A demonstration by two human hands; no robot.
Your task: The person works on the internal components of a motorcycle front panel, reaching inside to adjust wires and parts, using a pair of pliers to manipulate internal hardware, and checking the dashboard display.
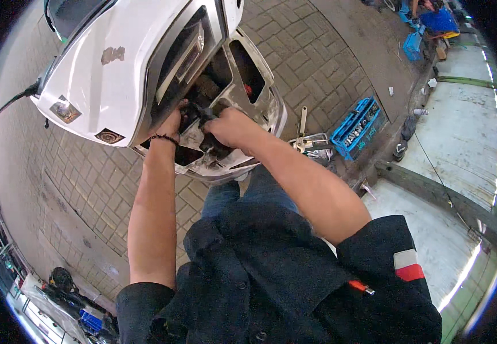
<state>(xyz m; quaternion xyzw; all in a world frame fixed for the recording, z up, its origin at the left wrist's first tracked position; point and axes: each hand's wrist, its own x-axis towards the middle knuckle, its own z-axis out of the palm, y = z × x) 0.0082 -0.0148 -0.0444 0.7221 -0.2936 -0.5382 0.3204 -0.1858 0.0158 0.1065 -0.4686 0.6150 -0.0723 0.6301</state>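
A white motor scooter fills the upper left, a lighter sticker patch on its body. Below its tail lamp, a dirty panel with dark openings is exposed. My left hand reaches in beside the lamp housing, a beaded bracelet on the wrist; its fingers are curled on something dark that I cannot make out. My right hand, just right of it, is closed on a black part inside the opening, with the fingertips partly hidden.
A blue toolbox and a metal tray with tools sit on paving right of the scooter. A pale shutter runs along the right. Another person's limb shows near blue items at top right. Motorbike parts line the lower left.
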